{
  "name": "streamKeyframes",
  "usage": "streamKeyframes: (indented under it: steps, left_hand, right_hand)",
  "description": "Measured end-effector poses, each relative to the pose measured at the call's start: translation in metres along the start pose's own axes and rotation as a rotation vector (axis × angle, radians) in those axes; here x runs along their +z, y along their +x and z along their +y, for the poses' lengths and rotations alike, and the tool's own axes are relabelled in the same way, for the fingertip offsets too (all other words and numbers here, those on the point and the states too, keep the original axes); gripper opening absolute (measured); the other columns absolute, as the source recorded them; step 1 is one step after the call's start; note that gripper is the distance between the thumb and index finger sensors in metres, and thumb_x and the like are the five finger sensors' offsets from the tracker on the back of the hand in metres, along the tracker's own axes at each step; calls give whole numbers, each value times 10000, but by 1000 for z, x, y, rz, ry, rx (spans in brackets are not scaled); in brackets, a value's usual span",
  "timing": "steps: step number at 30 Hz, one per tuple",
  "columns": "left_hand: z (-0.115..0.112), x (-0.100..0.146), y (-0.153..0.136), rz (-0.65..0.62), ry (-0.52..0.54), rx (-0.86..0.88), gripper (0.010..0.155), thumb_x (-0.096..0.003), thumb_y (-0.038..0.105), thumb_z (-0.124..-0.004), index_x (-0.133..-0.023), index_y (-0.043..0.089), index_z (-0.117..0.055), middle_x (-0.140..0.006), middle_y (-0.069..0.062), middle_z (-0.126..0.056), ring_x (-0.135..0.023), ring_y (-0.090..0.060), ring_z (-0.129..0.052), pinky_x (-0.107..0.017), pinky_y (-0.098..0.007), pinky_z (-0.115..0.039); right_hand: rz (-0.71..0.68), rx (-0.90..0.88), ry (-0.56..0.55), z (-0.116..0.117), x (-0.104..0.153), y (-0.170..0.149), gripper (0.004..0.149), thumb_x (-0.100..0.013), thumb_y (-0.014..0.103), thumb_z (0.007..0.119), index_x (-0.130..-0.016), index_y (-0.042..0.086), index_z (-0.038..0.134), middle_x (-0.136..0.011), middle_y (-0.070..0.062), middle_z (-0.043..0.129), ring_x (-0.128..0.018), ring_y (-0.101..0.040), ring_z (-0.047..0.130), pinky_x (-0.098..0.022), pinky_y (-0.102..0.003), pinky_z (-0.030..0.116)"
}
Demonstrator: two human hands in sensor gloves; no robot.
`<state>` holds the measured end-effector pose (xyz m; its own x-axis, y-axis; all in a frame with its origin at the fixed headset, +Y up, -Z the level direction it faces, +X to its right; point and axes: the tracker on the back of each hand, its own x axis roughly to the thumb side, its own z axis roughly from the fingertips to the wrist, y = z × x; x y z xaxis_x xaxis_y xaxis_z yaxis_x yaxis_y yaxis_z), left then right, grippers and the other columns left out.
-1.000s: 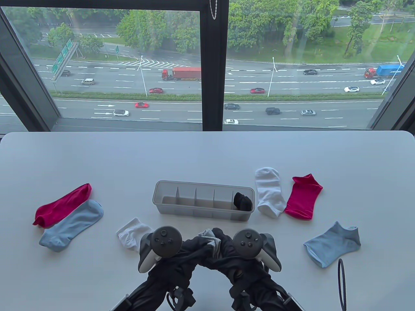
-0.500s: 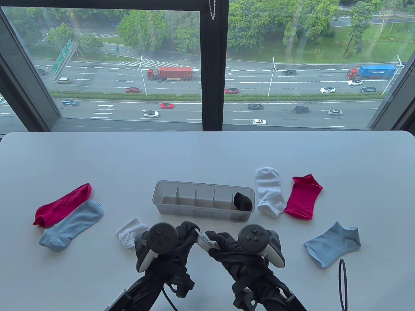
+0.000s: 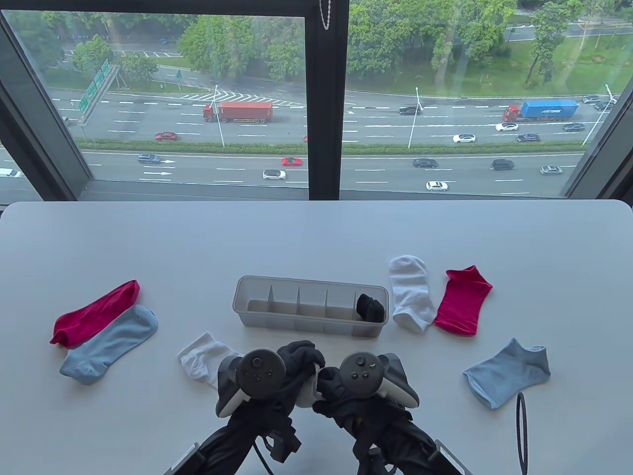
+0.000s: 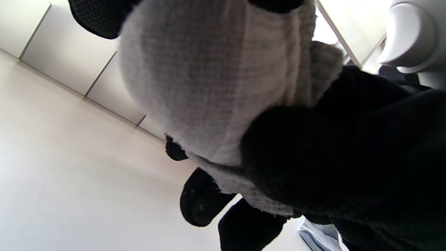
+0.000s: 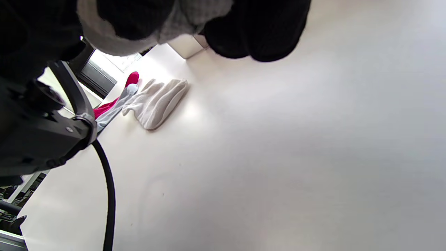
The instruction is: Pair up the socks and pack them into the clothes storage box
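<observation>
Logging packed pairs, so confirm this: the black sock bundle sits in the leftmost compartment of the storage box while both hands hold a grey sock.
Wrong compartment. In the table view the black sock bundle sits in the rightmost compartment of the storage box. Both the left hand and right hand do hold the grey sock.

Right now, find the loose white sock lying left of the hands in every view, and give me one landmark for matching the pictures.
Table view: the loose white sock lies flat at lower centre-left, beside the left hand.
Left wrist view: not in it; the pale fabric there is the grey sock bundle that the hands hold.
Right wrist view: upper left, flat on the table.
Shared landmark: the grey sock bundle, visible in all three views.
</observation>
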<state>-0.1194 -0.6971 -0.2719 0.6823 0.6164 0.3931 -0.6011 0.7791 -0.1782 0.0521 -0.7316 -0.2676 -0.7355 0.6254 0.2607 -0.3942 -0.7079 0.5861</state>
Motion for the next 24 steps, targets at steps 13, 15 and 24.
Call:
streamKeyframes:
  steps: [13,15,24]
  left_hand:
    - [-15,-1,1,-93,-202,94,637,-596,333,-573,-1161,95,-403,-1178,-357,-417,-992,-585,-670,-694,-673,-641]
    - [-20,-1,4,-90,-243,35,673,-589,325,-610,-1169,104,-349,-1196,-339,-344,-993,-553,-643,-710,-661,-613]
    - [-13,0,-9,18,-156,80,600,-595,244,-525,-1158,129,-356,-975,-311,-753,-728,-406,-924,-581,-550,-814]
  right_hand:
    - [35,-100,-160,-13,6,-13,523,-486,355,752,-968,466,582,-1003,-118,655,-759,-223,825,-587,-335,802]
    - [57,-72,-247,-18,10,-13,510,-461,394,809,-931,450,618,-961,-88,735,-708,-177,890,-543,-292,852]
    - [100,-182,-552,-35,27,-18,730,-502,415,805,-1053,302,339,-1085,-74,538,-740,-64,897,-585,-185,874]
